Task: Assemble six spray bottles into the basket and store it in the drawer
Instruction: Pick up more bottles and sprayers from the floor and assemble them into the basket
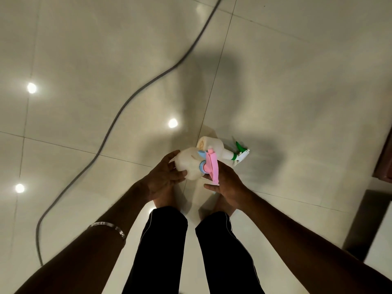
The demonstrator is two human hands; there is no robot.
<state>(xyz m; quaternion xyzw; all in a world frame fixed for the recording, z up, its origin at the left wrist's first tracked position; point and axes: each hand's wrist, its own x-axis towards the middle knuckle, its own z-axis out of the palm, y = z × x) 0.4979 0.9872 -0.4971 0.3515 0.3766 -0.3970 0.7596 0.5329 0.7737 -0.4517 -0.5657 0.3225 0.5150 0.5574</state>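
Grey cable (118, 111) snaking across glossy tiled floor (297, 92).

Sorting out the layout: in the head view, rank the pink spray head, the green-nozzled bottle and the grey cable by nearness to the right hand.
1. Pink spray head, touching the right hand.
2. Green-nozzled bottle, just beyond it.
3. Grey cable, far left on the floor.

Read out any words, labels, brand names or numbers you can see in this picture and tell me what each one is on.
No text can be read.
Metal bracelet on the left wrist: engraved marks, too blurred to read.
Spray bottle with the pink trigger, held in both hands: no label visible.
Spray bottle with the green trigger behind it: no label visible.
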